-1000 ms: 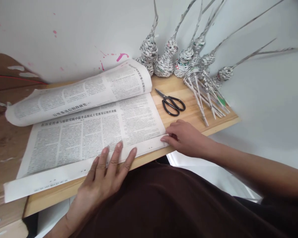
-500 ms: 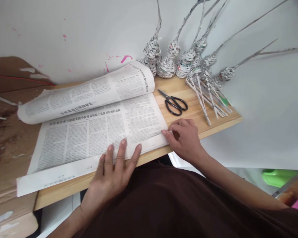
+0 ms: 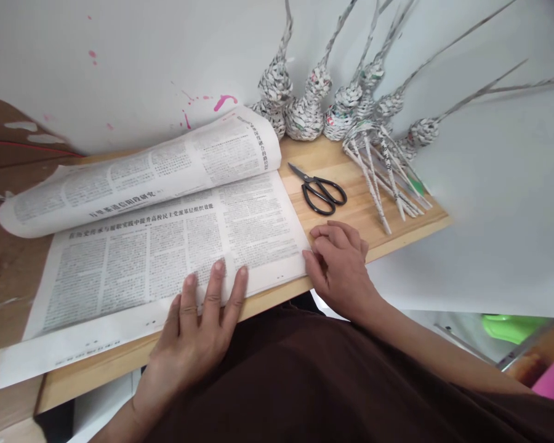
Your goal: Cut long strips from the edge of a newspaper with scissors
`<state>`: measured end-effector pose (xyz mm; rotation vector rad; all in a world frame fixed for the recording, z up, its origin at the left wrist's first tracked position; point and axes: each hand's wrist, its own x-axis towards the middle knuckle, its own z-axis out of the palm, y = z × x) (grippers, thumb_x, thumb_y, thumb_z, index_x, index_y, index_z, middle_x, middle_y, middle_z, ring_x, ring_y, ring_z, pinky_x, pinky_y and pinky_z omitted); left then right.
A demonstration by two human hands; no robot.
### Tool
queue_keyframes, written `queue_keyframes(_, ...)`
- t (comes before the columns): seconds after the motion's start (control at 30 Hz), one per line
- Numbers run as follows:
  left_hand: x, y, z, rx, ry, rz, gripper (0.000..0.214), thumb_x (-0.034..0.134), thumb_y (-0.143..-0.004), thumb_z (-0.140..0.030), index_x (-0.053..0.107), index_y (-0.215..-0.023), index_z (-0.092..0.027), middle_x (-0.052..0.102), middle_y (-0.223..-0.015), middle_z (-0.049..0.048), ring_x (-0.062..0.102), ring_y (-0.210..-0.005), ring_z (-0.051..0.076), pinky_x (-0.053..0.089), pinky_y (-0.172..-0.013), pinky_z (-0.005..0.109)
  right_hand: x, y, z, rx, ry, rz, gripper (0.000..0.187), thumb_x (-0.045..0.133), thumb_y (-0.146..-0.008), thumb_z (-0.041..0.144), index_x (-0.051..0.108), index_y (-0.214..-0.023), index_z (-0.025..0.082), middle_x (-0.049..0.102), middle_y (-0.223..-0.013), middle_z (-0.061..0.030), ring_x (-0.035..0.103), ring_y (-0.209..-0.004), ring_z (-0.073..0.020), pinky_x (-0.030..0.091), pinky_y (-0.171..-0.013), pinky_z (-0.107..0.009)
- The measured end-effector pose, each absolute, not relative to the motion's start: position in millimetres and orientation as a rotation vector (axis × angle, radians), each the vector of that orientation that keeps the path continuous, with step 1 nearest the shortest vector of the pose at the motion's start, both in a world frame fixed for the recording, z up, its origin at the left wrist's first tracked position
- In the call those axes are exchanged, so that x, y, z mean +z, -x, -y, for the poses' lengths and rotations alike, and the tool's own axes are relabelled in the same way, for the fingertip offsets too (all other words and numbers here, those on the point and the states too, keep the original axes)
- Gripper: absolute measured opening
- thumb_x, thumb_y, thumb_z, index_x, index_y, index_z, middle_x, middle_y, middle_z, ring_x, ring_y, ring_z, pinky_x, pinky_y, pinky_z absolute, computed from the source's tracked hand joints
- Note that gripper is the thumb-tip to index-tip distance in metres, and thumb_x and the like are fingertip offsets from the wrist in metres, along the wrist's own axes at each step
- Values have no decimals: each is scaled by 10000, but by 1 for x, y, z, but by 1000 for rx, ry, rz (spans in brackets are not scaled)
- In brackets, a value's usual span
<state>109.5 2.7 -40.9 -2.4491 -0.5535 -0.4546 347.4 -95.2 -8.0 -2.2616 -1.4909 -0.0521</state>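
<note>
A newspaper [image 3: 175,246] lies along the wooden board, its upper sheets folded back into a loose roll [image 3: 166,172] on the far side. My left hand [image 3: 198,320] rests flat on its near margin, fingers spread. At the paper's right edge is my right hand [image 3: 344,264], its fingers curled loosely and its thumb tip touching the edge. I see nothing held in it, though the inside of the curl is partly hidden. Just beyond this hand are black-handled scissors [image 3: 321,192], blades pointing to the far left.
Several gourd shapes woven from paper [image 3: 305,114], with long stems, stand against the white wall [image 3: 133,55]. Rolled paper sticks [image 3: 373,184] splay out on the right of the board [image 3: 406,232]. Brown cardboard [image 3: 13,258] is at the left; a green object [image 3: 512,327] sits low at right.
My left hand and the newspaper have shifted left in the view, partly as the view itself moves. My right thumb has drawn back from on top of the paper to its edge.
</note>
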Motion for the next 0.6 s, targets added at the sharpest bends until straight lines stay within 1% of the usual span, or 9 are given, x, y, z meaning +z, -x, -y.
queue_keyframes(0.17, -41, -110, 0, -468, 2486, 599, 672, 651, -870, -113, 439, -1488, -270, 430, -1518, 134, 417, -1365, 423, 578, -955, 480, -10, -347, 94, -61, 2272, 1494, 186, 544, -934, 288, 564, -764, 216, 628, -1217, -71, 417, -1277, -316, 306, -951, -458)
queue_keyframes(0.33, -40, -110, -1, -447, 2469, 565, 707, 633, -876, -111, 398, -1505, -330, 443, -1515, 128, 423, -1354, 438, 610, -877, 472, -11, -348, 93, -53, 2262, 1497, 192, 550, -940, 284, 573, -765, 211, 633, -1214, -68, 423, -1267, -310, 305, -956, -457)
queue_keyframes(0.43, -38, -111, 0, -406, 2462, 578, 741, 648, -865, -101, 376, -1517, -323, 440, -1515, 144, 452, -1329, 453, 616, -835, 463, -12, -350, 92, -73, 2267, 1498, 210, 566, -930, 288, 569, -737, 206, 638, -1197, -70, 446, -1221, -312, 320, -914, -454)
queue_keyframes(0.6, -36, -113, 3, -382, 2477, 601, 767, 662, -866, -115, 341, -1534, -312, 428, -1515, 172, 457, -1319, 463, 603, -844, 464, -13, -351, 89, -107, 2261, 1499, 236, 580, -917, 286, 550, -699, 202, 644, -1164, -64, 470, -1171, -309, 323, -873, -450)
